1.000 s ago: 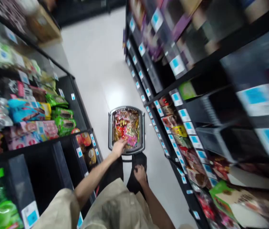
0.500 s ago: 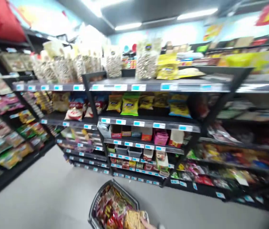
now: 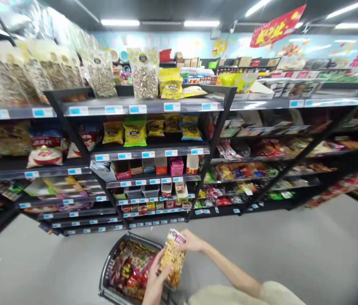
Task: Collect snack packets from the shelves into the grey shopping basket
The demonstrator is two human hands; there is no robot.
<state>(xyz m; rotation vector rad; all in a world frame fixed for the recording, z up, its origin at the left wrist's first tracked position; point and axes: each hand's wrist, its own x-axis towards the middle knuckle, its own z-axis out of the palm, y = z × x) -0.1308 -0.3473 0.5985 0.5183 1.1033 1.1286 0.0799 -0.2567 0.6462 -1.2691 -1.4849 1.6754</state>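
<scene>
Between both hands is a snack packet (image 3: 173, 258), tilted, with a white and purple top and yellow-brown pieces showing through. My left hand (image 3: 157, 275) grips its lower left side, the thumb across the front. At the upper right edge, my right hand (image 3: 190, 242) has its fingers closed on the packet. Just left of and below the packet sits a dark shopping basket (image 3: 105, 271), filled with red, brown and purple snack bags (image 3: 131, 267). The packet overlaps the basket's right side in this view.
Ahead stands a long black shelf unit (image 3: 153, 152) with yellow snack bags (image 3: 135, 132), boxes and price tags. Large clear bags (image 3: 144, 74) stand on its top. More packed shelves (image 3: 261, 148) run right. Grey floor (image 3: 245, 241) lies between me and the shelves. A red banner (image 3: 277, 26) hangs above.
My view has turned to the right. The packet is now raised and tilted upright beside the basket. My left hand has come into view on it, and more of my right arm shows.
</scene>
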